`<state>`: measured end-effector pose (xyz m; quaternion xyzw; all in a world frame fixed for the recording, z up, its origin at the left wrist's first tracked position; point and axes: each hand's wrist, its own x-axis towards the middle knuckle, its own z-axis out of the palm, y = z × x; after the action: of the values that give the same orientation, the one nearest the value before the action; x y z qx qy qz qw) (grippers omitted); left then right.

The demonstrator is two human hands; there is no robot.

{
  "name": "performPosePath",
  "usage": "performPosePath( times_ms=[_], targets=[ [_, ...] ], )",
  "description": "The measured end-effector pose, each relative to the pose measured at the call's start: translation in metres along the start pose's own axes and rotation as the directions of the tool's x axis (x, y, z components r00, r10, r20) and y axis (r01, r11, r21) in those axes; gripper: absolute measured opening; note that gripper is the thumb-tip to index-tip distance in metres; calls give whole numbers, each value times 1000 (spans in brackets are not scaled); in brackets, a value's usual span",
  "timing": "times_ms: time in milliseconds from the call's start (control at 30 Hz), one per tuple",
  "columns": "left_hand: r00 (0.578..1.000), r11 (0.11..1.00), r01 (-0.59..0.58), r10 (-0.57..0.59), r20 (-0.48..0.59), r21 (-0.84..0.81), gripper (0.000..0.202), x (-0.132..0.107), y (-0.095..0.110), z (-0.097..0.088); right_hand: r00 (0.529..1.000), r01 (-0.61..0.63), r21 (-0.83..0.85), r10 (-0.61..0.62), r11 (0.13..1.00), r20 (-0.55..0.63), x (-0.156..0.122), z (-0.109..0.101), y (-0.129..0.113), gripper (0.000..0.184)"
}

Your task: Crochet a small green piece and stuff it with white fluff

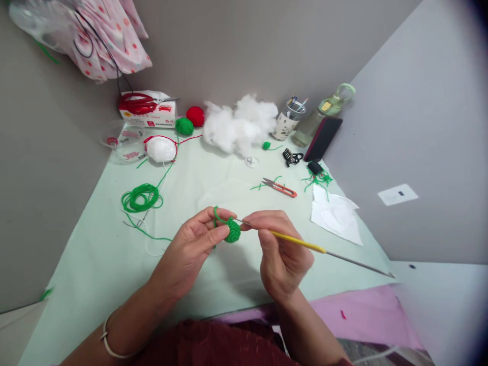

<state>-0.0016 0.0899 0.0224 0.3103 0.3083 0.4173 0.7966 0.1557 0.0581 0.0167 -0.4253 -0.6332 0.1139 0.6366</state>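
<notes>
My left hand (204, 235) pinches a small round green crochet piece (233, 232) between thumb and fingers. Green yarn loops over its index finger and trails left toward a loose coil of green yarn (141, 198) on the table. In my right hand (284, 251) is a crochet hook (301, 241) with a yellow grip, held like a pencil. One metal end points at the top edge of the green piece; the other reaches far to the right. Whether the tip sits inside a stitch is too small to tell.
Orange thread snips (282, 188) lie beyond my right hand among green yarn scraps. White stuffing (240, 124), a green yarn ball (184, 126), a red yarn ball (195, 116) and a white yarn ball (161, 149) stand at the back. A phone (323, 138) leans against a bottle (310, 124) at right.
</notes>
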Motion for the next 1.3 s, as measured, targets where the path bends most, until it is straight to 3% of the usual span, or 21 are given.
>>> performPosePath(
  times_ms=[267, 600, 833, 1033, 1300],
  targets=[
    [1000, 1000, -1, 1, -12, 12, 9, -1, 0, 1, 999, 41, -41, -41, 998, 12, -1, 0, 0, 21],
    [997, 997, -46, 50, -60, 58, 15, -1, -2, -1, 988, 123, -119, -110, 985, 110, -6, -4, 3, 23],
    [997, 997, -39, 43, -67, 66, 16, 0, -6, 0, 971, 237, -238, -228, 942, 66, -9, 3, 7, 28],
    [1000, 998, 26, -25, -8, 50, 29, -2, -9, 2, 985, 114, -253, -143, 961, -98, -5, 7, 14, 24],
    [998, 999, 40, -39, -56, 17, 23, 0, -3, -1, 994, -97, 88, 101, 991, -42, 6, -3, 7, 19]
  ],
)
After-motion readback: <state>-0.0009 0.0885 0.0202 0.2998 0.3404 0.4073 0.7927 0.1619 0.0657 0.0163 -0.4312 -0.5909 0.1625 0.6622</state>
